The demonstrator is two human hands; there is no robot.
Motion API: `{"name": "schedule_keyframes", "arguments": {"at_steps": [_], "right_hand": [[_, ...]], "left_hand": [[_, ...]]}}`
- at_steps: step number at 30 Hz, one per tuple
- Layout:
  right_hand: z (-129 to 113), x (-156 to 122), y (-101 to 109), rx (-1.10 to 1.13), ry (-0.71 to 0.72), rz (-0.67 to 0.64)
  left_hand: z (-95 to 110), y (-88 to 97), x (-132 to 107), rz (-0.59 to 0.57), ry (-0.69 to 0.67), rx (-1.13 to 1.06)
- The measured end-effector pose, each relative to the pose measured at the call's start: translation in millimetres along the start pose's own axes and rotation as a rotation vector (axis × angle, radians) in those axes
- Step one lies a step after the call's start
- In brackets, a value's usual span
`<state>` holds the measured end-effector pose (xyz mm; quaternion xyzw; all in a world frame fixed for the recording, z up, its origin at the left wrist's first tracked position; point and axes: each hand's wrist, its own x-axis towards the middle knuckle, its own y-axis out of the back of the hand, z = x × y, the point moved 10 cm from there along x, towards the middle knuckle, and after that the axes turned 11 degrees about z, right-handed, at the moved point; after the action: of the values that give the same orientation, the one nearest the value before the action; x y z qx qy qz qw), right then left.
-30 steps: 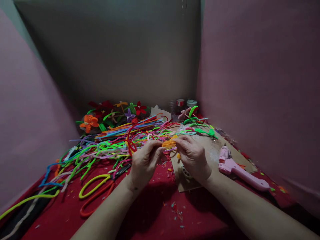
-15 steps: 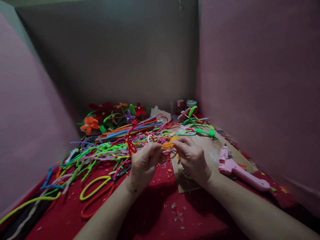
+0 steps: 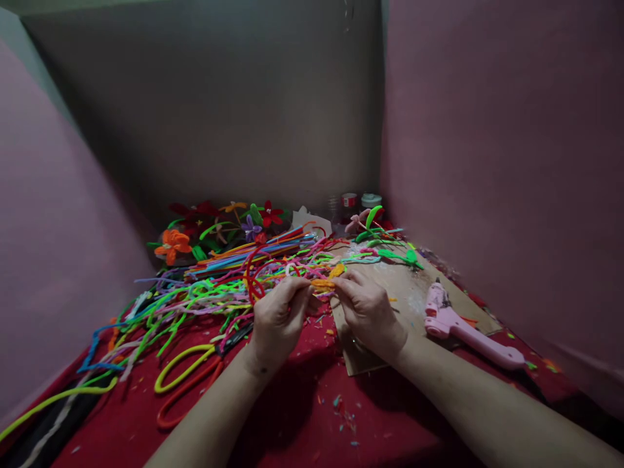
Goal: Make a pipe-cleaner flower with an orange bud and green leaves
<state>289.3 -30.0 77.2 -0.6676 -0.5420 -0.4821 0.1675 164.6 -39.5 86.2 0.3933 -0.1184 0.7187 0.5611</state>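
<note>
Both of my hands meet over the middle of the red cloth and pinch a small orange pipe-cleaner piece (image 3: pixel 325 279) between their fingertips. My left hand (image 3: pixel 279 318) is closed on its left end, fingers curled. My right hand (image 3: pixel 369 312) is closed on its right end, above the near edge of a brown cardboard sheet (image 3: pixel 414 289). Just beyond the hands lies a tangled heap of coloured pipe cleaners (image 3: pixel 205 286), with a red loop (image 3: pixel 253 276) close to my left fingers.
A pink glue gun (image 3: pixel 463 325) lies on the cardboard at the right. Finished pipe-cleaner flowers (image 3: pixel 214 224) and small jars (image 3: pixel 361 203) stand at the back. Yellow and orange loops (image 3: pixel 188 374) lie front left. Pink walls close in on both sides; scraps dot the cloth.
Both hands have shifted slightly left and away while working the orange piece, which now looks flatter and longer between the fingertips. Nothing else has moved.
</note>
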Motion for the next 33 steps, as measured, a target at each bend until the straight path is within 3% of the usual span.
{"name": "schedule_keyframes", "arguments": {"at_steps": [3, 8, 13, 20, 23, 27, 33], "right_hand": [[18, -1, -3, 0.11, -0.206, 0.008], [57, -25, -33, 0.588, -0.856, -0.112], [54, -38, -56, 1.031, -1.117, -0.197], [45, -42, -63, 1.168, -1.163, -0.27], [44, -42, -63, 1.151, -1.139, -0.273], [47, -41, -61, 1.114, -1.117, -0.216], [55, -42, -57, 1.097, -1.143, -0.102]], "left_hand": [[-9, 2.0, 2, 0.071, 0.124, -0.17], [-7, 1.5, 3, 0.082, 0.104, -0.188], [-16, 6.1, 3, 0.11, 0.159, -0.074], [-23, 8.7, 6, 0.119, 0.343, -0.135], [-29, -3.0, 3, 0.035, 0.445, -0.213], [-32, -19.0, -3, -0.06, 0.496, -0.258], [-33, -25.0, -7, -0.076, 0.511, -0.237]]}}
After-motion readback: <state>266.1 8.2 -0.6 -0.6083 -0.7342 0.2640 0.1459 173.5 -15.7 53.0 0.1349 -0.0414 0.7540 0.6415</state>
